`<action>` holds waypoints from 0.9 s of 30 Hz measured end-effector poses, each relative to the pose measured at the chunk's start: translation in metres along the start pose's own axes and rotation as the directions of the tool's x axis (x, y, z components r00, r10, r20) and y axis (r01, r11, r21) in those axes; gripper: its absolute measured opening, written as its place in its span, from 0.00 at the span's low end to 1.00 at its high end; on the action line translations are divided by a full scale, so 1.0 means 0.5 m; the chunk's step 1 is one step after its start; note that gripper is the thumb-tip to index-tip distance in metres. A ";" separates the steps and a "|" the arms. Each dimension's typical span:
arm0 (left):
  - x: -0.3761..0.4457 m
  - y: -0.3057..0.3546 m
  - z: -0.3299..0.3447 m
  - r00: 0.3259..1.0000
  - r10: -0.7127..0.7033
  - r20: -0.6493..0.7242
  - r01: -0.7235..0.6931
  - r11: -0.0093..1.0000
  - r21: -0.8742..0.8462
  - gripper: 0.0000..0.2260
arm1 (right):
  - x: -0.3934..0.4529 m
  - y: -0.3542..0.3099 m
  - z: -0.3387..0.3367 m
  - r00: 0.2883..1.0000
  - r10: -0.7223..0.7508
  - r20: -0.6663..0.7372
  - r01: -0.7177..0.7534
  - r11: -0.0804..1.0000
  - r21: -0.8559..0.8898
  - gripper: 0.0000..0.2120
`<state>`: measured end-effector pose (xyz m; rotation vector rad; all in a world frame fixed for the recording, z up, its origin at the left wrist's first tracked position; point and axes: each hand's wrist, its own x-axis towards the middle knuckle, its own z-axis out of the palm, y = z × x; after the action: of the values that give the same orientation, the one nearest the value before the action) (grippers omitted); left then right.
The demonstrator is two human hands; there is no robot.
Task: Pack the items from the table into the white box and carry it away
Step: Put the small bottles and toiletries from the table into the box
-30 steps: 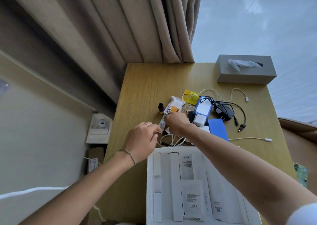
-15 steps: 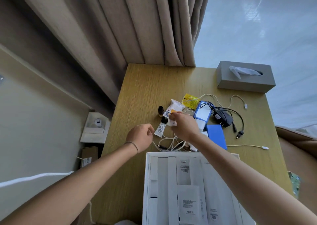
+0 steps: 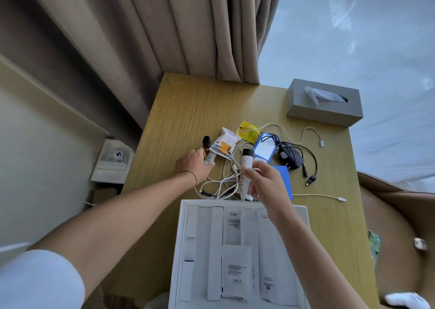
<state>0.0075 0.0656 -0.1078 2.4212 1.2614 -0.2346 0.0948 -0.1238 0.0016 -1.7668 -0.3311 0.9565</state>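
Right hand (image 3: 263,181), just right of frame centre, pinches a white tube with a black cap (image 3: 246,167), lifted above the tangle of white cables (image 3: 223,181) on the counter (image 3: 179,110). Left hand (image 3: 194,165), centre-left, closes its fingers on a small silver tube (image 3: 210,158) beside the snack packet (image 3: 223,145) and a dark little bottle (image 3: 206,141). The white box (image 3: 188,249) sits open at bottom centre, paper sleeves inside. Grey tissue box (image 3: 324,107) sits upper right.
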 end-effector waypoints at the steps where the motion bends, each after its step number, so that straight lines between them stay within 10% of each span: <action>1: 0.005 0.005 0.004 1.000 -0.008 -0.007 0.008 1.000 0.010 0.18 | -0.007 0.004 -0.002 1.000 0.012 -0.001 -0.012 1.000 0.008 0.08; 13: 0.000 0.015 -0.011 0.998 -0.049 0.049 0.045 0.994 0.096 0.14 | -0.082 0.018 -0.042 0.996 0.027 0.080 -0.035 0.995 0.097 0.07; 27: -0.193 -0.060 -0.116 0.994 -0.089 -0.062 0.053 0.899 -0.434 0.09 | -0.105 0.148 -0.012 0.926 0.279 0.256 -0.241 0.955 -0.172 0.09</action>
<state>-0.0749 0.0333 -0.0320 2.0215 1.2794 0.1169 0.0493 -0.1911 -0.0399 -1.8330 -0.3515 1.4097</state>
